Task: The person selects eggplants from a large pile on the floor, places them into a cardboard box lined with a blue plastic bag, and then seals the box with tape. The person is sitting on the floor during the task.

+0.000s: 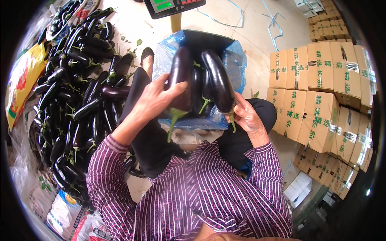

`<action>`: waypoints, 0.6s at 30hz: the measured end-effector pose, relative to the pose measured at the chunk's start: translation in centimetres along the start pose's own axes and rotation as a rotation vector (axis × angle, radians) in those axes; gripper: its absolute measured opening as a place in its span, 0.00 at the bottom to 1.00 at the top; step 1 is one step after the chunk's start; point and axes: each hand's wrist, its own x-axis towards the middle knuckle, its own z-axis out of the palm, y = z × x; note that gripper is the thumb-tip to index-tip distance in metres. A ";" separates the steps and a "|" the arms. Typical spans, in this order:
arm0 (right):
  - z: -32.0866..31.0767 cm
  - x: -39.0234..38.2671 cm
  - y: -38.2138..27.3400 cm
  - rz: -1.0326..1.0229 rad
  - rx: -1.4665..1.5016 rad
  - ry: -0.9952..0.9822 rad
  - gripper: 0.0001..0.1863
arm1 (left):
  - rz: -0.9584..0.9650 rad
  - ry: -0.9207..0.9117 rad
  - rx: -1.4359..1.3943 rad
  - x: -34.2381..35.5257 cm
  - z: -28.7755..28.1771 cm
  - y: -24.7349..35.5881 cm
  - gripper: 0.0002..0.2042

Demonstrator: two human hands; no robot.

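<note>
My left hand [161,94] is wrapped around a thick dark purple eggplant [180,76], its green stem pointing back toward me. With my right hand [248,114] I grip a second, glossy black eggplant [218,78] near its stem end. Both are held over a box lined with blue plastic film [161,60], between my knees. More eggplants lie inside the box, partly hidden behind the two I hold; one green stem [204,105] shows between them.
A large heap of eggplants [86,106] covers the floor to my left, beside plastic sacks [30,76]. A scale with a lit display [173,7] stands beyond the box. Stacked cardboard cartons [317,116] rise on the right. Blue strapping [273,24] lies on the floor.
</note>
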 end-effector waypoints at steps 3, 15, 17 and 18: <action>-0.2 0.2 -0.2 -0.016 0.047 -0.030 0.49 | -0.026 0.099 0.395 4.1 1.9 0.3 0.36; -1.0 0.9 0.5 0.028 0.083 -0.064 0.47 | 0.351 0.097 0.442 7.3 5.2 -3.4 0.32; -0.5 0.8 -0.3 0.036 0.061 -0.069 0.47 | 0.194 -0.164 -0.165 6.6 4.1 -1.5 0.32; -0.2 0.9 -0.6 0.030 0.036 -0.071 0.47 | 0.138 -0.309 -0.444 6.2 3.7 -1.0 0.36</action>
